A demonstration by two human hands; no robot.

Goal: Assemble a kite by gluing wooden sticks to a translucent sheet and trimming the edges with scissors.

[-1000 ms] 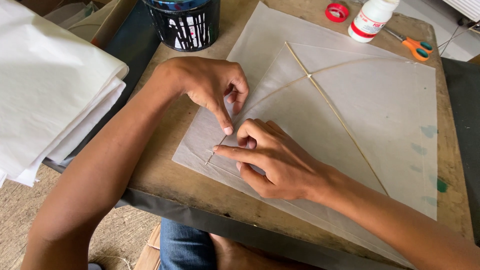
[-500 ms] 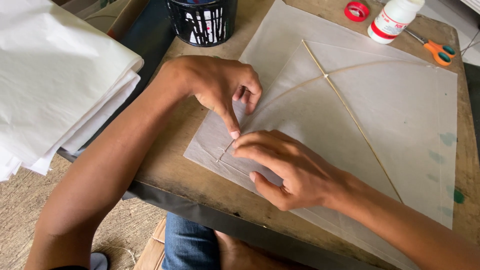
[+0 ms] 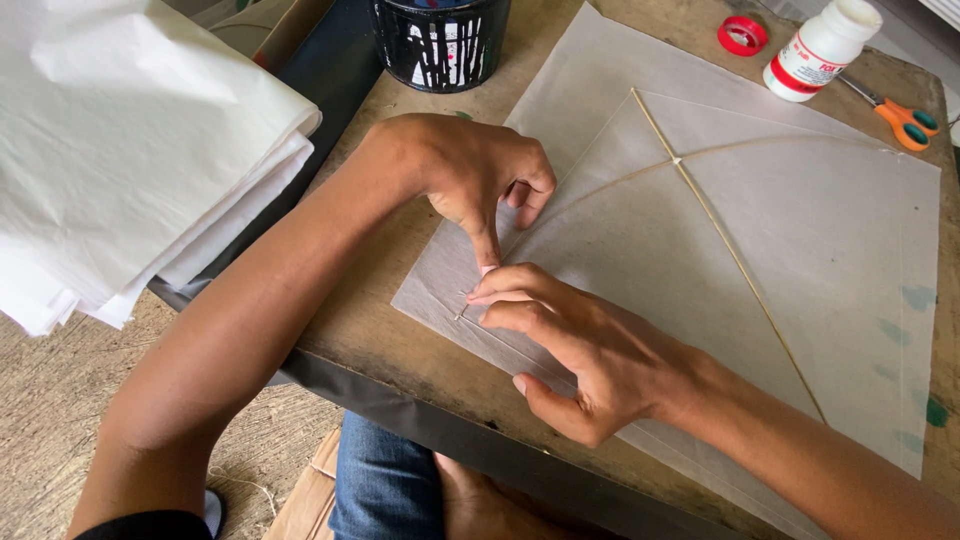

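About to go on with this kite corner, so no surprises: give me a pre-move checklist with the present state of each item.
1. Both hands on the corner: left hand and right hand press the kite paper there: ok.
2. Paper flat on the wooden table: ok.
3. Thin sticks crossed and lying on the paper: ok.
4. White glue bottle upright: ok; its red cap lies off beside it: not ok.
5. Orange scissors off the paper: ok.
6. Fold stuck down: cannot tell.

Matt translucent paper kite (image 3: pixel 800 250), thin wooden spar (image 3: pixel 730 250)
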